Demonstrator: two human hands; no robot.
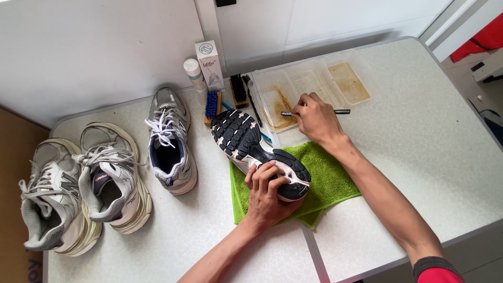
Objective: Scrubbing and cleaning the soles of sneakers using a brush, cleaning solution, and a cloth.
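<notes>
While the left hand (270,191) presses an upturned sneaker (259,152) down onto a green microfibre cloth (335,181), its fingers wrapped over the heel end so that the grip is clamped on the shoe, the right hand (314,118) reaches beyond the toe with a thin metal-handled brush (314,112) pinched between thumb and fingers, that grip closed on the tool. The sneaker lies sole up, its black tread showing, with its long axis running diagonally from the heel near the person toward the toe at upper left; the toe end sits just beside the right hand, which is the nearer one to the forward tread, while the left holds only the heel. The brush tip rests over a clear plastic tray (356,86) holding brownish liquid, directly behind the shoe. Just left of the tray lie a blue-bristled brush (211,104) and a black brush (239,89), with a small white bottle (194,73) and a white carton (209,63) standing against the wall. Further left, an upright grey sneaker (168,139) and two more worn grey sneakers (78,183) rest apart from the cloth. All this sits on a pale speckled folding surface (419,147) pushed against a white wall; something red shows at the upper right corner.
</notes>
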